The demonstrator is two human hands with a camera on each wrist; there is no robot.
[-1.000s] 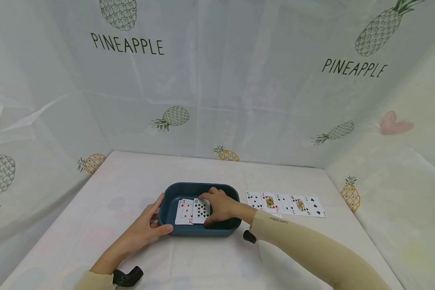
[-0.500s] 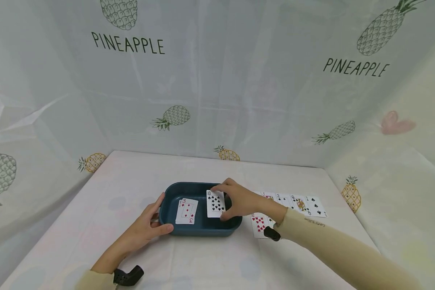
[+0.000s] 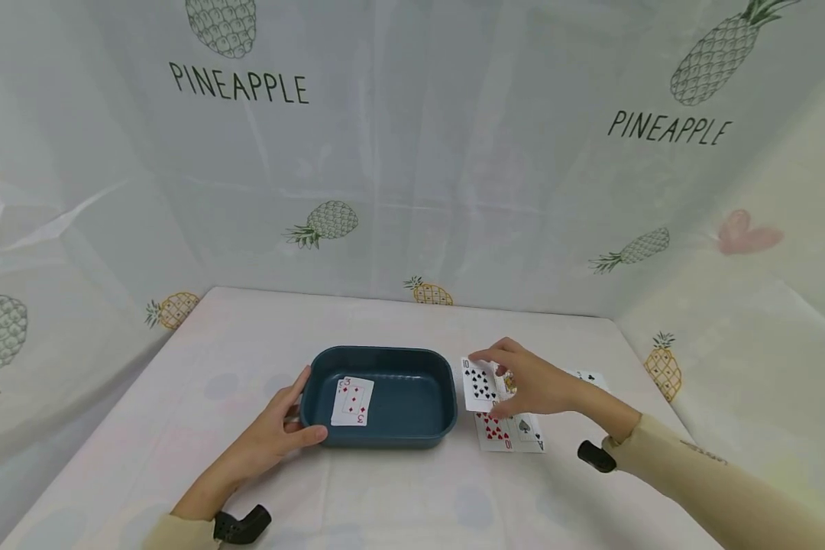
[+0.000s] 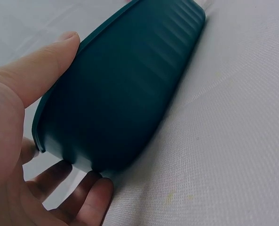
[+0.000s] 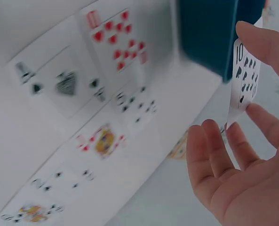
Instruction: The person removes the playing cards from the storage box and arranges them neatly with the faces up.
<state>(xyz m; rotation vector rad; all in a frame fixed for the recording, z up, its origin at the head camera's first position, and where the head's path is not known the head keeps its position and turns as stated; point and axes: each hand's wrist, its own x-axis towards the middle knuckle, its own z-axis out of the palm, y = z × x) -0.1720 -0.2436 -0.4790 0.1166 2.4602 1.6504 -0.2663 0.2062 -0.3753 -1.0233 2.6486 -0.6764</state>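
A dark teal oblong tray (image 3: 412, 441) sits on the table, its left end held by my left hand (image 3: 275, 428). In the left wrist view the thumb (image 4: 45, 66) lies along the rim and the fingers bend against the end wall. My right hand (image 3: 539, 382) pinches a ten of spades (image 3: 477, 382) between thumb and fingers, just right of the tray and above the laid-out cards. The right wrist view shows that playing card (image 5: 243, 77) nearly edge-on. Inside the tray, at its left, a three of diamonds (image 3: 353, 403) overlaps another card.
Below the right hand lie a ten of hearts (image 3: 493, 434) and an ace of spades (image 3: 526, 434). Behind them runs a row of cards, partly covered by the hand, including a jack (image 5: 103, 141) and a queen (image 5: 33, 213). A pineapple-printed curtain (image 3: 399, 153) surrounds the table.
My right hand has lifted the ten of spades out of the tray and carried it right, over the cards on the table. The left hand and tray have stayed put.
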